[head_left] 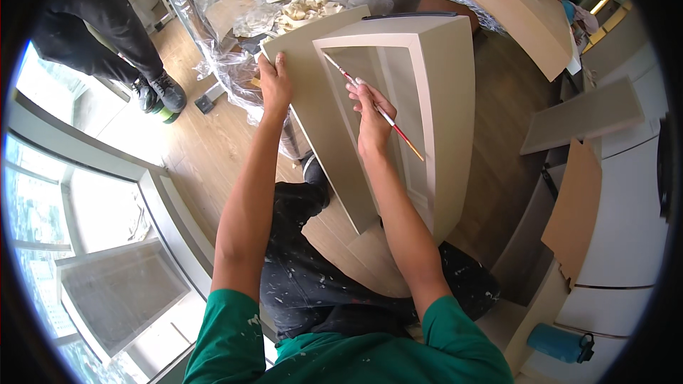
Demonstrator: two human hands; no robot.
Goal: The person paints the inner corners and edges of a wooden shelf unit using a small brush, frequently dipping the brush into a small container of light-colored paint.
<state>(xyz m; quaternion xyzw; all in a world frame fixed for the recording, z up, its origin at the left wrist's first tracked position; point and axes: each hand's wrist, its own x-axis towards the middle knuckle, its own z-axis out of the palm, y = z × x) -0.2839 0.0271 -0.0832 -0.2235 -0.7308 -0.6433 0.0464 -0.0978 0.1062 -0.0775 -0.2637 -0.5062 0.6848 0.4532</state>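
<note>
My right hand (375, 115) pinches a slim paintbrush (400, 130) with a red and white handle. The brush slants across the front of a beige cabinet piece (449, 99), over its framed recess. Its whitish upper end is close to the frame's upper left corner; whether it touches, I cannot tell. My left hand (277, 87) is closed over the upper left edge of a flat beige panel (324, 114), thumb on its face. That panel stands tilted beside the framed front. A dark, thin object (409, 16) lies on top of the cabinet piece.
Plastic sheeting (242, 64) and crumpled tan paper (306, 11) cover things behind the panel. Another person's dark-trousered legs (107, 25) stand at the far left. A window is on the left, a loose panel (587, 117) and cardboard (576, 206) on the right, a blue bottle (558, 343) lower right.
</note>
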